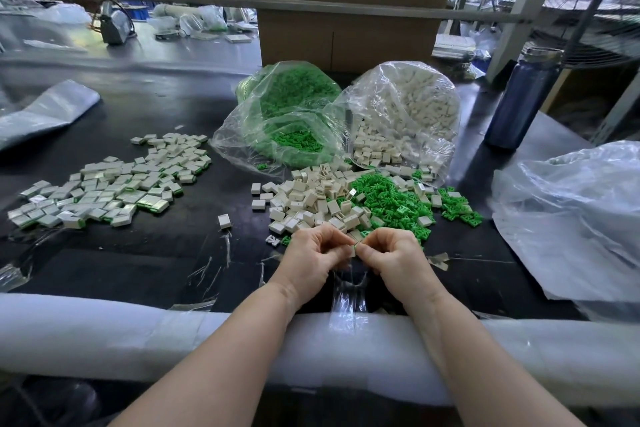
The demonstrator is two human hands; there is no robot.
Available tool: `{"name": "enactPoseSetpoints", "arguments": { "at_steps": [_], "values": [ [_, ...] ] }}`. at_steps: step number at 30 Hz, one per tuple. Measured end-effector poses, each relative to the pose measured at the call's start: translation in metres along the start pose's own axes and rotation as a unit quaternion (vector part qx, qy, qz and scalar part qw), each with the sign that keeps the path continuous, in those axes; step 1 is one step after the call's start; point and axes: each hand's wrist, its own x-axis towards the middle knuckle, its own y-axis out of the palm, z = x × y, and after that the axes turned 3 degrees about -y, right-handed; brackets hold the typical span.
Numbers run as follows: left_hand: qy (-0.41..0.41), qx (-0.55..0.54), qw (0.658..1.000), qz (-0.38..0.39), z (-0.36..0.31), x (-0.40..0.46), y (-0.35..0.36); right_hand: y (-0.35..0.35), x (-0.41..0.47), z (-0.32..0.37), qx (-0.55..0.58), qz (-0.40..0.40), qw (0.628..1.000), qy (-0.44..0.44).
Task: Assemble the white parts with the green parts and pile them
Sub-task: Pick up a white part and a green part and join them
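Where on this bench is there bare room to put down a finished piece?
Bare black mat lies between the finished pile and the loose white parts, around one stray white part, and left of the left hand. Beyond both hands it is crowded.

Illumination is moderate and diffuse. The brightest source is daylight entering at the upper right. Glare appears on the clear bags point(401, 104) and on the tape strips along the dark counter point(156, 246). Shadows beneath the hands point(353, 253) are soft. Wide-angle distortion bows the foam edge point(104, 333) and the overhead rail. The background is slightly soft, possibly from motion blur.
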Motion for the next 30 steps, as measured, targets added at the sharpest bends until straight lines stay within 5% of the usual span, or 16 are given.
{"name": "enactPoseSetpoints", "arguments": {
  "at_steps": [13, 30],
  "values": [
    [0.007, 0.042, 0.998, 0.035, -0.0029, -0.0017, -0.0011, -0.0024, -0.0023, 0.0031, -0.014, 0.023, 1.0, -0.001],
    [-0.004, -0.026, 1.0, -0.014, -0.0036, -0.001, 0.0024, 0.001, -0.002, 0.0012, 0.079, -0.046, 0.995, -0.039]
  ]
}}
